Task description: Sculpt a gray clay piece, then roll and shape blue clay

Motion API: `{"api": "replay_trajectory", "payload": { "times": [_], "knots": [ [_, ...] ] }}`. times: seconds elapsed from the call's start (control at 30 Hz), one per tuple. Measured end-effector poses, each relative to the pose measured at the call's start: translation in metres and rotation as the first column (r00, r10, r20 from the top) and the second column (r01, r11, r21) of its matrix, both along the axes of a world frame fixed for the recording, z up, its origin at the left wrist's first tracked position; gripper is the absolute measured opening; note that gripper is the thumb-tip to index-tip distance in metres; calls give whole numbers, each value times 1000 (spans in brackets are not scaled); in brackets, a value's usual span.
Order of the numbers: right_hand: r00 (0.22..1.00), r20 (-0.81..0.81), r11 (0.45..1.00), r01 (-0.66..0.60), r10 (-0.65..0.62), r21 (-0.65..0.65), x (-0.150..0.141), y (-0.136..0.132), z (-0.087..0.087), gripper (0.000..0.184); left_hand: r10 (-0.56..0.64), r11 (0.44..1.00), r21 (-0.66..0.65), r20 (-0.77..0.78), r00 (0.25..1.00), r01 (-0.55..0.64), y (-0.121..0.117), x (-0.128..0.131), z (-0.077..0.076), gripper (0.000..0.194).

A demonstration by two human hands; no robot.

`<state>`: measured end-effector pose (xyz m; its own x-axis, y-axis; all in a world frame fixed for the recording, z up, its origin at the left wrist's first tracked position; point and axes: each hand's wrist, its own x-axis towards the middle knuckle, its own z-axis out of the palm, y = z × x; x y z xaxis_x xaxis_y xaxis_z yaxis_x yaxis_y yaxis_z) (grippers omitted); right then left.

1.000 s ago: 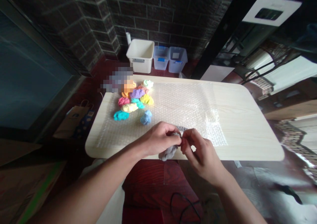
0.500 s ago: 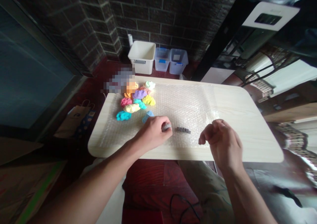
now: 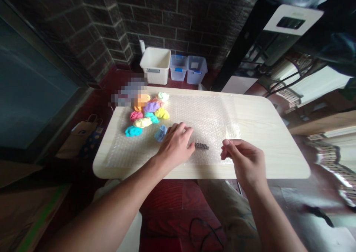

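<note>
My left hand (image 3: 178, 142) is palm down above the bubble wrap (image 3: 205, 114), its fingers apart and bent. Its thumb tip comes close to the near end of a small dark, knobbly strip (image 3: 202, 146); whether they touch I cannot tell. What lies under the palm is hidden. Just left of these fingers sits a greyish-blue lump of soft clay (image 3: 160, 133). My right hand (image 3: 244, 159) hovers by the wrap's right part, thumb and fingers pressed together; anything between them is too small to make out.
Several colourful clay lumps, among them a teal lump (image 3: 133, 131) and a purple lump (image 3: 151, 107), cluster on the left of the pale table (image 3: 267, 133). Beyond its far edge stand a white basket (image 3: 158, 77) and two clear bins (image 3: 197, 75).
My left hand has opened from a curled grip on a small grey piece, which no longer shows. My right hand has turned, bringing its thumb into view. The camera view has shifted slightly.
</note>
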<state>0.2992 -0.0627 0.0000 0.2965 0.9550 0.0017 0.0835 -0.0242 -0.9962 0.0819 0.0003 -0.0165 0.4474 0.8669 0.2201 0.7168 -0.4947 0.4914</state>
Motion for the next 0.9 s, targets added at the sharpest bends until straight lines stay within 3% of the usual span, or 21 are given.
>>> {"api": "replay_trajectory", "payload": {
  "times": [0.27, 0.4, 0.53, 0.63, 0.9],
  "knots": [
    [1000, 23, 1000, 10, -10, 0, 2, -2, 4, 42, -143, 988, 47, -126, 982, 150, -3, 16, 1, 20],
    [998, -64, 1000, 13, -14, -13, 3, -1, 4, 55, -178, 981, 47, -146, 973, 186, -2, 16, 0, 12],
    [995, -98, 1000, -2, 1, -17, 1, 1, 7, 39, -176, 983, 24, -129, 976, 180, -1, 15, 1, 6],
    [996, -90, 999, -13, 10, -34, -2, 3, 8, 25, -173, 985, -1, -74, 982, 173, -1, 13, 3, 3],
    [985, -156, 997, -75, 71, -21, -20, 8, 12, 29, -126, 992, 48, 239, 963, 117, -4, -11, 15, 3]
  ]
}}
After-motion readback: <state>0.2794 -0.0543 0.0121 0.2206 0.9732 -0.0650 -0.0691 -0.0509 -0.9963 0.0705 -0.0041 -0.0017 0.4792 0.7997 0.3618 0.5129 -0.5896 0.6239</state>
